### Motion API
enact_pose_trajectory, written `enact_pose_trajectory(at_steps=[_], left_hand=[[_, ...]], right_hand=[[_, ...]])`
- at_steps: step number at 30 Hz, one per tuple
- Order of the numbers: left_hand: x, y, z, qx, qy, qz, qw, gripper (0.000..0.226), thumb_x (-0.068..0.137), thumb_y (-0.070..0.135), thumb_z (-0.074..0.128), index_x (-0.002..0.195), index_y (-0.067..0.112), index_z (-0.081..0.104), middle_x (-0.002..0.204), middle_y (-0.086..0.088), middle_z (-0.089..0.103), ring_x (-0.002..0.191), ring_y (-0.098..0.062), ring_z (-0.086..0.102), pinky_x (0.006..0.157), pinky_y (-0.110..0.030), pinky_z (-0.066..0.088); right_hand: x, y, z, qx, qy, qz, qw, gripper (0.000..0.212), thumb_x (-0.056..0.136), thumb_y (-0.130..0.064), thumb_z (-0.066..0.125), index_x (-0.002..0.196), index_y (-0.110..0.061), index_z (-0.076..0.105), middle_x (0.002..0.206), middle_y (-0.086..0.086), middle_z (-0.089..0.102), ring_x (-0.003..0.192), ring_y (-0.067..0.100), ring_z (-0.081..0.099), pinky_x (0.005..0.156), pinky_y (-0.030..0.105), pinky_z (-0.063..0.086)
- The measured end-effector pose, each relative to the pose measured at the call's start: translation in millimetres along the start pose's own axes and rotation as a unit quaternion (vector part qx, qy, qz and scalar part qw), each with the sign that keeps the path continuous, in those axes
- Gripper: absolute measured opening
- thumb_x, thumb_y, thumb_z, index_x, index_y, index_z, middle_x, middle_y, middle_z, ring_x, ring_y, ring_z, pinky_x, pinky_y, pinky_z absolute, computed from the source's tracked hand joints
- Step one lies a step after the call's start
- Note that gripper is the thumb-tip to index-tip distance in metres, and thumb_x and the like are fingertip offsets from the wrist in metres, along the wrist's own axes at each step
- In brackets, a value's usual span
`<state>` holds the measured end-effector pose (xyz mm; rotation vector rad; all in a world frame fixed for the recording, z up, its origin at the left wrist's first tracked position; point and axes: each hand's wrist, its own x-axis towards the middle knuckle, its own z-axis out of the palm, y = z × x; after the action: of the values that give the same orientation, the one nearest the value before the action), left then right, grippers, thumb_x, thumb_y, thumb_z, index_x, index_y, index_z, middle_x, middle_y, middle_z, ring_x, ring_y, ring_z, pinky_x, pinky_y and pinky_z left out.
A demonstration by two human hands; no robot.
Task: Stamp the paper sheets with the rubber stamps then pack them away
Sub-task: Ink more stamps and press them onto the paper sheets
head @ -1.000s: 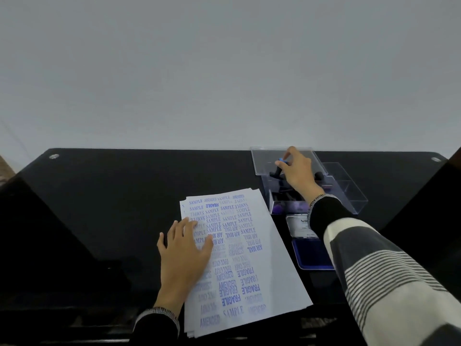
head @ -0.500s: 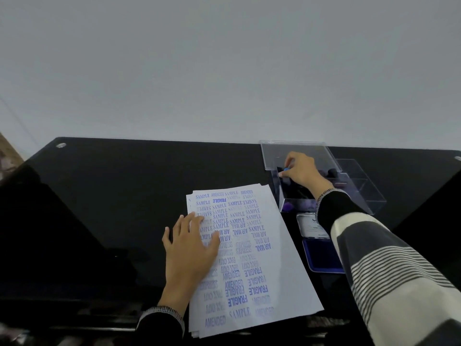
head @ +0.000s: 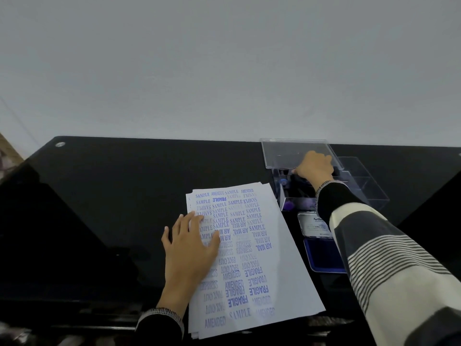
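A stack of white paper sheets (head: 264, 248) covered in blue stamp prints lies on the black glass table (head: 119, 186). My left hand (head: 189, 250) rests flat on the stack's left side, fingers straight. My right hand (head: 315, 167) reaches down into a clear plastic box (head: 374, 196) at the back right. Its fingers curl around a dark rubber stamp, mostly hidden by the hand. More dark stamps (head: 296, 191) lie inside the box, one with a blue top (head: 284, 182). The box's clear lid (head: 287, 151) stands open behind.
An open blue ink pad (head: 321, 255) with its metal lid (head: 311, 224) folded back lies just right of the paper, under my right sleeve. A grey wall rises behind the table. The table's near edge runs under my left wrist.
My right hand has sunk lower into the clear box with the stamp. My left hand has stayed flat on the paper. The view has shifted slightly.
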<state>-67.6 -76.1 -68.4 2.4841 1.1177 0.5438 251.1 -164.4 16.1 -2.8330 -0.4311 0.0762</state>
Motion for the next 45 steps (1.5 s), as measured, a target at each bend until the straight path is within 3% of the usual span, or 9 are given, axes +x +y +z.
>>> enact_pose_trajectory(at_steps=[10, 13, 16, 21, 26, 32, 35, 40, 45], left_hand=[[1.8, -1.9, 0.9, 0.000, -0.008, 0.006, 1.000, 0.053, 0.090, 0.058, 0.044, 0.135, 0.029, 0.045, 0.149, 0.008, 0.035, 0.144, -0.014, 0.020, 0.118, -0.047, 0.005], [0.3, 0.3, 0.5, 0.002, 0.003, 0.035, 0.999, 0.035, 0.092, 0.050, 0.050, 0.120, 0.030, 0.058, 0.142, 0.008, 0.043, 0.141, -0.017, 0.028, 0.117, -0.047, 0.007], [-2.8, 5.5, -1.4, 0.068, 0.042, 0.121, 0.989, 0.017, 0.093, 0.037, 0.053, 0.095, 0.027, 0.066, 0.104, 0.010, 0.060, 0.104, -0.015, 0.058, 0.107, -0.044, 0.030], [1.3, 48.2, -18.3, 0.197, -0.031, 0.116, 0.973, 0.018, 0.098, 0.022, 0.043, 0.099, 0.028, 0.061, 0.093, 0.011, 0.059, 0.091, -0.011, 0.057, 0.110, -0.044, 0.027], [-26.9, 108.9, 5.4, -0.128, -0.113, 0.214, 0.962, 0.025, 0.097, 0.028, 0.053, 0.118, 0.022, 0.064, 0.118, 0.007, 0.065, 0.107, -0.013, 0.059, 0.101, -0.033, 0.040], [-47.2, 133.4, 51.1, -0.068, -0.168, 0.280, 0.943, 0.081, 0.081, 0.065, 0.057, 0.145, 0.020, 0.032, 0.145, 0.006, 0.036, 0.135, -0.014, 0.029, 0.117, -0.035, 0.017], [-42.2, 135.7, 57.2, -0.054, -0.150, 0.277, 0.948, 0.082, 0.080, 0.068, 0.055, 0.143, 0.020, 0.034, 0.142, 0.005, 0.038, 0.135, -0.015, 0.028, 0.118, -0.039, 0.013], [-38.9, 134.7, 59.8, -0.066, -0.135, 0.271, 0.951, 0.076, 0.081, 0.068, 0.055, 0.140, 0.022, 0.039, 0.138, 0.008, 0.043, 0.132, -0.011, 0.032, 0.120, -0.036, 0.007], [-40.0, 131.4, 63.1, -0.076, -0.117, 0.278, 0.950, 0.075, 0.080, 0.069, 0.053, 0.138, 0.023, 0.041, 0.136, 0.010, 0.044, 0.130, -0.008, 0.035, 0.120, -0.034, 0.009]], right_hand=[[-18.1, -5.2, -2.3, 0.155, 0.097, 0.038, 0.982, 0.041, 0.084, -0.027, 0.060, 0.112, 0.002, 0.055, 0.130, 0.022, 0.044, 0.123, 0.038, 0.036, 0.094, 0.044, 0.040], [-32.4, -1.4, -6.7, 0.353, 0.111, 0.047, 0.928, 0.024, 0.082, -0.029, 0.062, 0.090, -0.007, 0.064, 0.113, 0.017, 0.057, 0.107, 0.034, 0.053, 0.077, 0.036, 0.045], [-53.7, 13.3, -16.1, 0.542, 0.073, 0.058, 0.835, 0.010, 0.084, -0.021, 0.063, 0.087, -0.012, 0.062, 0.091, 0.009, 0.064, 0.076, 0.018, 0.060, 0.059, 0.027, 0.048], [-105.9, 64.3, -24.9, 0.595, 0.008, 0.022, 0.803, 0.022, 0.086, -0.009, 0.065, 0.106, -0.011, 0.056, 0.091, 0.005, 0.065, 0.067, 0.009, 0.055, 0.058, 0.021, 0.045], [-157.2, 120.2, -14.4, 0.549, 0.012, -0.013, 0.836, 0.028, 0.092, -0.006, 0.058, 0.115, -0.021, 0.050, 0.086, 0.007, 0.062, 0.066, 0.013, 0.062, 0.060, 0.025, 0.051], [-178.6, 148.7, -4.0, 0.428, 0.054, -0.062, 0.900, 0.007, 0.094, -0.015, 0.054, 0.091, -0.021, 0.052, 0.078, 0.005, 0.064, 0.061, 0.009, 0.057, 0.058, 0.013, 0.045], [-178.2, 149.3, -4.5, 0.349, 0.052, -0.108, 0.929, 0.007, 0.095, -0.018, 0.053, 0.094, -0.014, 0.049, 0.080, 0.000, 0.059, 0.069, 0.008, 0.054, 0.056, 0.011, 0.040], [-171.8, 141.2, -2.9, 0.258, 0.025, -0.151, 0.954, 0.011, 0.096, -0.024, 0.050, 0.093, -0.019, 0.041, 0.086, 0.003, 0.057, 0.076, 0.021, 0.055, 0.066, 0.040, 0.047], [-173.7, 136.0, 5.3, 0.189, 0.015, -0.180, 0.965, 0.011, 0.097, -0.020, 0.050, 0.096, -0.020, 0.039, 0.091, 0.003, 0.054, 0.077, 0.019, 0.053, 0.062, 0.036, 0.046]])
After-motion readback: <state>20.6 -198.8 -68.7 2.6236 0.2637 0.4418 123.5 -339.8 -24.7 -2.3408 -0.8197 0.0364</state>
